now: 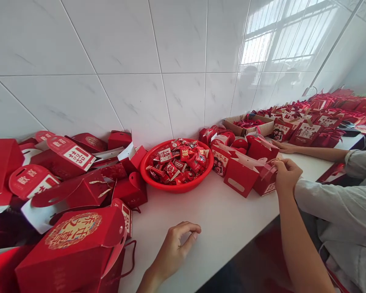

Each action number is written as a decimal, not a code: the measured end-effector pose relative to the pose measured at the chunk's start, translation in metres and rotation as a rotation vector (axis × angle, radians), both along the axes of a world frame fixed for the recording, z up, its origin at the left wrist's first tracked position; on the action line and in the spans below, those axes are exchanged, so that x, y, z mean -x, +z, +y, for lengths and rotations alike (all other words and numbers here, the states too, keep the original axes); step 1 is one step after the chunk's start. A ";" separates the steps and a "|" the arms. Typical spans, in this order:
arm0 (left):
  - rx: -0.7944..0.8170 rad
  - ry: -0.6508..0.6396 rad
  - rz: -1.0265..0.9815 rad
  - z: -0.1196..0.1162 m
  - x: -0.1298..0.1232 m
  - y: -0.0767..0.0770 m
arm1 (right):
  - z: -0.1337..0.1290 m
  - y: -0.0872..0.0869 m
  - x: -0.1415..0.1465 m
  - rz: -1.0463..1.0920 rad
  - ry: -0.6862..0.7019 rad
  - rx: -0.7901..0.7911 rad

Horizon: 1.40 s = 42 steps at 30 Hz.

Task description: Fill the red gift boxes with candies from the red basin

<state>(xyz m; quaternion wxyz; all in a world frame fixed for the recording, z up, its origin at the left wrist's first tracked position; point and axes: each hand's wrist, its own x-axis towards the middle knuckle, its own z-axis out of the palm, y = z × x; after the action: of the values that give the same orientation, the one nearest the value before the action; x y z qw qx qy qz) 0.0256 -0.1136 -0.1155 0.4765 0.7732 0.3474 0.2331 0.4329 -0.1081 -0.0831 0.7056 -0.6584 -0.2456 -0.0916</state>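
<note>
My right hand [288, 175] is closed in a pinch at the top of a small red gift box [266, 182], which stands on the white table at the right. Touching that box on its left is another red gift box [240, 175] with its top flaps up. My left hand [179, 244] rests near the table's front edge with fingers loosely curved and nothing in them. Behind it sits a round red plastic basket [177, 188] filled with wrapped sweets [179, 160].
Red gift boxes [79, 240] are heaped along the left. A cardboard box [264, 129] with red ribbons stands by the tiled wall [128, 97]. Many finished-looking red boxes [305, 132] line the far right. A co-worker's hand [285, 147] and grey sleeve [361, 162] reach in there.
</note>
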 end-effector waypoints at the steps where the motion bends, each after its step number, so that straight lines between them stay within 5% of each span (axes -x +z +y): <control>1: 0.001 -0.003 0.000 0.000 0.000 0.000 | 0.002 0.000 -0.001 -0.014 0.003 0.001; 10: -0.003 0.001 0.021 0.001 0.002 0.000 | 0.005 0.010 0.008 -0.117 -0.021 0.147; 15: -0.002 0.008 0.022 0.001 0.003 0.002 | -0.011 0.025 0.018 -0.267 -0.222 0.443; 18: -0.003 0.006 0.020 0.001 0.003 0.002 | -0.020 0.036 0.024 -0.365 -0.300 0.452; 22: -0.002 0.009 0.014 0.001 0.003 0.002 | -0.021 0.047 0.038 -0.446 -0.107 0.383; 26: 0.004 0.022 0.008 0.001 0.005 0.002 | -0.008 0.043 0.054 -0.500 0.088 0.515; 29: 0.007 0.032 -0.006 0.001 0.006 0.002 | 0.000 0.036 0.063 -0.482 0.101 0.567; 34: 0.009 0.059 -0.026 0.002 0.008 0.000 | -0.006 0.041 0.075 -0.375 0.192 0.411; 42: -0.012 0.166 -0.126 0.002 0.002 0.000 | -0.007 0.056 0.111 -0.278 0.717 0.389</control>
<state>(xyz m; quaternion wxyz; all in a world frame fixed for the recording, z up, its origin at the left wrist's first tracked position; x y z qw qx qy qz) 0.0234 -0.1112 -0.1154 0.4719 0.7284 0.3783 0.3219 0.3218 -0.1149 -0.0268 0.5158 -0.6333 -0.5644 0.1196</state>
